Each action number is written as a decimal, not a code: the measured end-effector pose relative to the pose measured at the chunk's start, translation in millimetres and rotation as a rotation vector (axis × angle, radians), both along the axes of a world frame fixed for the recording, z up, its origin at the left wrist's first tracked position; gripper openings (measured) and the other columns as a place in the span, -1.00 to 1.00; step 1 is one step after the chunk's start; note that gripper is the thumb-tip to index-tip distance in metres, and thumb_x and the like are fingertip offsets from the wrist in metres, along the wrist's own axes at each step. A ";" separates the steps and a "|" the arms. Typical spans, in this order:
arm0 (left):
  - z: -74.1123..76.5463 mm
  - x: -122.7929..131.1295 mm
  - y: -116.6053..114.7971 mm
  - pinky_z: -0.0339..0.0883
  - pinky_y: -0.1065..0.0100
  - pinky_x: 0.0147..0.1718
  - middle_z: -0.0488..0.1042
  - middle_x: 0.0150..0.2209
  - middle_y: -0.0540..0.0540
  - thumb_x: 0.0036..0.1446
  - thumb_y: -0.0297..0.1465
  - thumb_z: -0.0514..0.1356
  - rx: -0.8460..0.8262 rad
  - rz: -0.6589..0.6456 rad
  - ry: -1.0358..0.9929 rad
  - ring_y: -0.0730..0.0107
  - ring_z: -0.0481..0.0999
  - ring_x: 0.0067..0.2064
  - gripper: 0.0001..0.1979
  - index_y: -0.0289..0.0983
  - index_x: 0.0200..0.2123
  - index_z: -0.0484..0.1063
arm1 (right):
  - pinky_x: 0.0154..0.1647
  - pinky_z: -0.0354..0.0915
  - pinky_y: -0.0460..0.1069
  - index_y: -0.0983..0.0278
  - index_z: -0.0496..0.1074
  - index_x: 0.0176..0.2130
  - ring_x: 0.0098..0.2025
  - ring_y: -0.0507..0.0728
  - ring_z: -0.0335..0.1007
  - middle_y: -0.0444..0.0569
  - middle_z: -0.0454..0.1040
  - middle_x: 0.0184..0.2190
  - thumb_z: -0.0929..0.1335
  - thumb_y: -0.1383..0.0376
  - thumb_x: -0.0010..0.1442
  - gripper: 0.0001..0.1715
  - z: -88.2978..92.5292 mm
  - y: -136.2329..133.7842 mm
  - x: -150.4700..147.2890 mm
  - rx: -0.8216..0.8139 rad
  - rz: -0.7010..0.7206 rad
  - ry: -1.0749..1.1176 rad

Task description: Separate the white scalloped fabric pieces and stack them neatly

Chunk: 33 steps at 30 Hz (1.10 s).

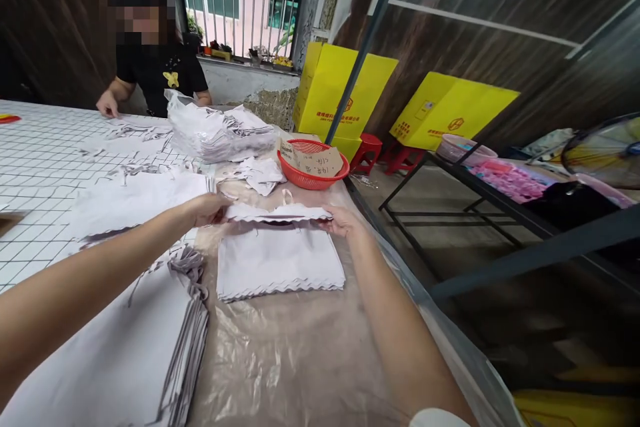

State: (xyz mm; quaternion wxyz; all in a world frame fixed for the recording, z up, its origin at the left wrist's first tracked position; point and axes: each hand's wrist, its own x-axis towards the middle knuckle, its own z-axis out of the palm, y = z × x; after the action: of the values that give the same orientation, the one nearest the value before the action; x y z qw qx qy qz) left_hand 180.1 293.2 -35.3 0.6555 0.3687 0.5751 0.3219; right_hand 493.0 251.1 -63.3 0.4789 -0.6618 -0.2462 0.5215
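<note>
My left hand (210, 208) grips the left end of a thin white cloth piece (277, 215) with a wavy edge. The fingers of my right hand (341, 220) are closed on its right end, so the piece stretches between both hands. Just below it lies a neat stack of white cloth pieces (280, 257) with zigzag-cut edges. Beneath my left forearm is a taller stack of larger white cloth pieces (110, 340) with cords bunched at one corner. Another white stack (140, 197) sits beyond my left forearm.
A red basket (313, 181) holding marked cardboard stands ahead, beside a clear plastic bag (195, 130) of white cloth. Plastic sheeting (280, 353) covers the table's right side. Across the table sits a person (155, 73). Yellow boxes (345, 90) and a dark metal-framed table (500, 193) are to the right.
</note>
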 end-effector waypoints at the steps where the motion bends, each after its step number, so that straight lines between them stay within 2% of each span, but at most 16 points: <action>1: -4.9 -2.9 -9.9 0.22 0.50 -0.78 0.41 -0.65 -0.10 0.10 -0.64 0.20 -0.035 -0.030 0.031 0.29 0.49 -0.64 -0.87 -0.38 -0.47 0.40 | -0.64 0.32 -0.15 0.36 0.42 -0.36 -0.60 0.03 0.40 -0.05 0.46 -0.61 0.34 0.41 0.25 -0.87 -6.2 -8.1 -0.4 -0.024 0.002 -0.016; 3: -8.7 -7.1 -23.3 0.19 0.55 -0.78 0.40 -0.66 -0.08 0.11 -0.61 0.22 -0.083 -0.082 0.087 0.33 0.51 -0.63 -0.85 -0.37 -0.49 0.39 | -0.66 0.29 -0.17 0.36 0.42 -0.39 -0.63 0.00 0.35 -0.07 0.44 -0.64 0.37 0.40 0.25 -0.85 -10.9 -19.4 -1.0 -0.042 -0.001 -0.048; 7: -4.0 -13.8 -38.4 0.11 0.64 -0.78 0.43 -0.62 -0.05 0.13 -0.56 0.26 -0.073 -0.127 0.130 0.50 0.48 -0.62 -0.84 -0.37 -0.50 0.40 | -0.68 0.24 -0.21 0.33 0.42 -0.43 -0.64 -0.04 0.31 -0.13 0.43 -0.66 0.43 0.34 0.21 -0.82 -2.4 -36.0 0.3 -0.009 -0.003 -0.110; 10: -6.1 -20.4 -55.6 0.08 0.63 -0.78 0.44 -0.62 -0.07 0.07 -0.53 0.32 -0.070 -0.171 0.155 0.50 0.47 -0.63 -0.83 -0.39 -0.52 0.42 | -0.72 0.19 -0.22 0.32 0.41 -0.48 -0.67 -0.07 0.26 -0.15 0.42 -0.66 0.46 0.33 0.16 -0.77 -1.0 -56.0 2.6 0.003 0.011 -0.165; 14: -21.2 -27.3 -83.6 0.01 0.60 -0.79 0.41 -0.68 -0.09 -0.02 -0.51 0.38 -0.105 -0.249 0.214 0.45 0.46 -0.64 -0.75 -0.39 -0.61 0.38 | -0.75 0.09 -0.24 0.31 0.36 -0.56 -0.69 -0.09 0.22 -0.20 0.38 -0.71 0.49 0.36 0.07 -0.71 -19.1 -87.6 5.2 -0.029 0.026 -0.248; 17: -31.9 -29.0 -96.3 -0.04 0.60 -0.78 0.44 -0.67 -0.12 -0.08 -0.49 0.41 -0.121 -0.292 0.260 0.46 0.45 -0.65 -0.72 -0.38 -0.64 0.36 | -0.76 0.01 -0.24 0.32 0.35 -0.60 -0.72 -0.10 0.17 -0.21 0.35 -0.75 0.50 0.38 0.03 -0.69 -37.2 -104.0 5.8 -0.054 0.027 -0.310; 19: -36.5 -28.8 -99.9 -0.06 0.59 -0.77 0.46 -0.66 -0.14 -0.12 -0.46 0.43 -0.121 -0.314 0.288 0.45 0.46 -0.64 -0.70 -0.38 -0.65 0.35 | -0.74 -0.01 -0.22 0.33 0.35 -0.61 -0.72 -0.10 0.15 -0.21 0.35 -0.75 0.50 0.39 0.02 -0.69 -46.5 -109.5 6.0 -0.053 0.026 -0.352; 22: -40.2 -27.5 -101.3 -0.12 0.58 -0.77 0.47 -0.65 -0.15 -0.16 -0.45 0.45 -0.112 -0.336 0.336 0.43 0.46 -0.64 -0.68 -0.36 -0.67 0.34 | -0.68 0.06 -0.20 0.33 0.37 -0.61 -0.71 -0.09 0.15 -0.22 0.36 -0.74 0.48 0.39 0.02 -0.71 -55.2 -111.5 7.1 -0.035 0.032 -0.413; 26: -41.8 -25.8 -101.9 -0.14 0.55 -0.75 0.49 -0.64 -0.18 -0.12 -0.45 0.41 -0.091 -0.365 0.408 0.41 0.46 -0.63 -0.70 -0.34 -0.69 0.35 | -0.58 0.15 -0.17 0.31 0.36 -0.63 -0.67 -0.05 0.20 -0.22 0.36 -0.72 0.43 0.40 0.06 -0.72 -61.6 -109.9 9.4 -0.018 0.063 -0.497; 31: -43.7 -23.3 -102.5 -0.21 0.50 -0.75 0.46 -0.69 -0.17 -0.11 -0.42 0.39 -0.053 -0.425 0.511 0.42 0.38 -0.70 -0.64 -0.29 -0.75 0.30 | -0.53 0.13 -0.13 0.25 0.28 -0.66 -0.62 -0.01 0.23 -0.26 0.30 -0.73 0.46 0.34 -0.05 -0.68 -67.5 -110.8 12.1 -0.009 0.075 -0.640; 33: -45.1 -21.2 -103.8 -0.17 0.50 -0.74 0.46 -0.69 -0.15 -0.11 -0.42 0.38 -0.020 -0.443 0.550 0.44 0.34 -0.71 -0.64 -0.27 -0.76 0.28 | -0.51 0.13 -0.12 0.24 0.26 -0.66 -0.61 0.01 0.23 -0.26 0.27 -0.73 0.47 0.31 -0.07 -0.66 -68.0 -112.0 12.0 -0.013 0.064 -0.701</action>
State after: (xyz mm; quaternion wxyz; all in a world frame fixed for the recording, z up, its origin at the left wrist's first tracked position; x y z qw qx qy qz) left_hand 159.0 189.5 -80.3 0.5336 0.5511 0.6391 0.0549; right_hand 505.1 139.1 -131.3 0.3445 -0.7957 -0.4128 0.2790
